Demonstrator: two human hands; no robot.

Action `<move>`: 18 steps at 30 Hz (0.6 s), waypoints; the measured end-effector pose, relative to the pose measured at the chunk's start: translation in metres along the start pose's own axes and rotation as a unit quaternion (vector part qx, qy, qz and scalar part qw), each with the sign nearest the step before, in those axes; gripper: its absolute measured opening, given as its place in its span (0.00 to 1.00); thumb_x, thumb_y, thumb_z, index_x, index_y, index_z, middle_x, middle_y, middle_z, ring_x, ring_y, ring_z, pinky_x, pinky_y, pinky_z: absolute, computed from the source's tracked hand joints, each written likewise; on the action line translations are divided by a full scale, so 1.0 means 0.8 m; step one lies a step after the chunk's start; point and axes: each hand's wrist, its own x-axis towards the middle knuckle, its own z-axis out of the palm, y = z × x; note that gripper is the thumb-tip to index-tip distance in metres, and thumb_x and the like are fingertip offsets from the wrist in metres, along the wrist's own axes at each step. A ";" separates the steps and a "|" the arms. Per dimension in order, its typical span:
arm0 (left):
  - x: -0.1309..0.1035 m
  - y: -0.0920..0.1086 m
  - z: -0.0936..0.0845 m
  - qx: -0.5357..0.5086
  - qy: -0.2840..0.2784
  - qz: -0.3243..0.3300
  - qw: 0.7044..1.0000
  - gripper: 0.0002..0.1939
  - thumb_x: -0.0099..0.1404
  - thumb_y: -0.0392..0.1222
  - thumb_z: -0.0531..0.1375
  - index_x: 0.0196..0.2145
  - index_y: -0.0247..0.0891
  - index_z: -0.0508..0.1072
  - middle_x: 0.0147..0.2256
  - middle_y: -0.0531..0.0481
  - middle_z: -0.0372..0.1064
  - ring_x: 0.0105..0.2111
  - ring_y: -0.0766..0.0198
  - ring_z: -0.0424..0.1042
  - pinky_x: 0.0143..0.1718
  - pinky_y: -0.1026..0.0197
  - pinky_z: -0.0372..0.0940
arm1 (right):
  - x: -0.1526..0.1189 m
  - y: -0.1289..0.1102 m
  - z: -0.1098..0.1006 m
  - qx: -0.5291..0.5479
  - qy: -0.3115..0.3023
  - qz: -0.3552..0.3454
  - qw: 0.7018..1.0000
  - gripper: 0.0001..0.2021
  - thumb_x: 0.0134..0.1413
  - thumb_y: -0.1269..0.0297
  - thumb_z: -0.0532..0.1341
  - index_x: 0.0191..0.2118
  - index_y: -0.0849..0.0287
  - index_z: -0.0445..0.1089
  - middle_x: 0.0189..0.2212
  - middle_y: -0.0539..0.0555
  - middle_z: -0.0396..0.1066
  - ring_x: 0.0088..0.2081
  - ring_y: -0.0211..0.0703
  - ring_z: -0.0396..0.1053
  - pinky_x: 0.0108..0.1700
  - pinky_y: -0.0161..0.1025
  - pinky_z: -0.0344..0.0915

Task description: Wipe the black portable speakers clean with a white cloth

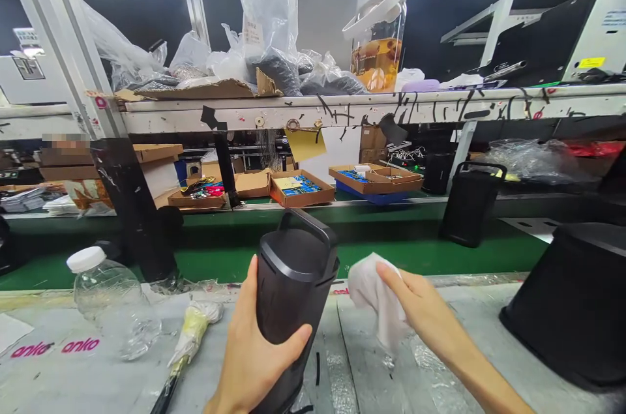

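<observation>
A black portable speaker (288, 296) with a carrying handle on top stands slightly tilted in front of me. My left hand (264, 342) is wrapped round its lower body, thumb across the front. To the right of the speaker, apart from it, my right hand (411, 290) pinches a crumpled white cloth (376, 296) that hangs down from the fingers. The speaker's base is cut off by the lower edge of the view.
A clear plastic bottle (112, 296) with a white cap and a brush-like tool with a wrapped head (193, 329) lie at left. At right are a large black object (567, 310) and another black speaker (472, 205). Boxes of parts (300, 189) sit beyond the green belt (391, 244).
</observation>
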 end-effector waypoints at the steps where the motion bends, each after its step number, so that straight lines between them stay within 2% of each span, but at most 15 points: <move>1: 0.000 0.000 0.000 -0.003 -0.001 0.003 1.000 0.52 0.48 0.47 0.67 0.66 0.47 0.47 0.61 0.44 0.58 0.60 0.46 0.58 0.60 0.40 0.52 | 0.003 -0.013 0.004 0.029 0.016 -0.012 0.999 0.28 0.53 0.37 0.50 0.20 0.58 0.61 0.18 0.49 0.60 0.23 0.38 0.56 0.23 0.35 0.56; 3: -0.002 0.001 0.001 -0.004 -0.001 0.013 1.000 0.51 0.48 0.47 0.67 0.66 0.46 0.48 0.62 0.43 0.57 0.60 0.46 0.58 0.61 0.41 0.51 | 0.010 -0.037 0.019 0.110 0.038 -0.053 0.992 0.27 0.55 0.39 0.51 0.25 0.59 0.67 0.21 0.51 0.64 0.26 0.40 0.60 0.27 0.36 0.60; 4: -0.002 0.002 0.002 -0.003 -0.002 0.017 1.000 0.51 0.48 0.47 0.67 0.66 0.45 0.48 0.62 0.43 0.56 0.60 0.46 0.58 0.61 0.41 0.51 | 0.013 -0.047 0.029 0.156 0.029 -0.084 0.984 0.25 0.57 0.41 0.51 0.30 0.59 0.71 0.25 0.52 0.67 0.29 0.42 0.63 0.32 0.37 0.63; 5: -0.003 0.002 0.002 -0.001 -0.003 0.017 1.000 0.51 0.48 0.47 0.67 0.66 0.45 0.47 0.62 0.43 0.56 0.60 0.46 0.58 0.61 0.41 0.51 | 0.016 -0.054 0.040 0.198 0.003 -0.118 0.973 0.24 0.59 0.43 0.51 0.37 0.59 0.73 0.29 0.53 0.70 0.34 0.44 0.66 0.37 0.38 0.65; 7: -0.003 0.001 0.002 0.002 0.001 0.006 1.000 0.52 0.48 0.48 0.67 0.66 0.44 0.47 0.62 0.42 0.56 0.60 0.45 0.58 0.60 0.41 0.52 | 0.020 -0.063 0.062 0.252 -0.069 -0.177 0.949 0.24 0.63 0.47 0.48 0.50 0.57 0.71 0.39 0.54 0.73 0.43 0.45 0.68 0.47 0.38 0.64; 10: -0.002 -0.002 0.001 0.000 0.005 -0.008 1.000 0.52 0.48 0.48 0.66 0.66 0.44 0.45 0.61 0.41 0.57 0.59 0.44 0.59 0.58 0.40 0.54 | 0.020 -0.067 0.078 0.243 -0.144 -0.208 0.936 0.23 0.66 0.50 0.46 0.57 0.54 0.66 0.49 0.52 0.71 0.50 0.44 0.66 0.53 0.37 0.61; 13: -0.003 -0.003 0.002 0.010 0.002 0.002 1.000 0.52 0.48 0.47 0.65 0.66 0.45 0.45 0.61 0.43 0.57 0.59 0.46 0.59 0.58 0.40 0.55 | 0.012 -0.069 0.061 0.177 -0.169 -0.192 0.950 0.20 0.66 0.53 0.48 0.58 0.51 0.66 0.52 0.50 0.69 0.52 0.43 0.65 0.51 0.35 0.60; 16: -0.005 -0.002 0.006 0.024 0.011 0.015 1.000 0.50 0.48 0.45 0.64 0.65 0.45 0.46 0.63 0.43 0.54 0.61 0.48 0.57 0.59 0.41 0.54 | 0.003 -0.067 0.021 0.101 -0.199 -0.164 0.961 0.18 0.65 0.55 0.51 0.56 0.48 0.67 0.50 0.48 0.70 0.51 0.43 0.65 0.53 0.35 0.59; 18: -0.008 0.000 0.008 0.034 0.014 0.021 0.999 0.50 0.48 0.44 0.64 0.65 0.45 0.46 0.63 0.43 0.54 0.61 0.48 0.57 0.60 0.42 0.54 | 0.001 -0.059 -0.012 0.075 -0.250 -0.127 0.957 0.17 0.63 0.53 0.53 0.52 0.49 0.71 0.45 0.48 0.73 0.47 0.44 0.68 0.49 0.35 0.62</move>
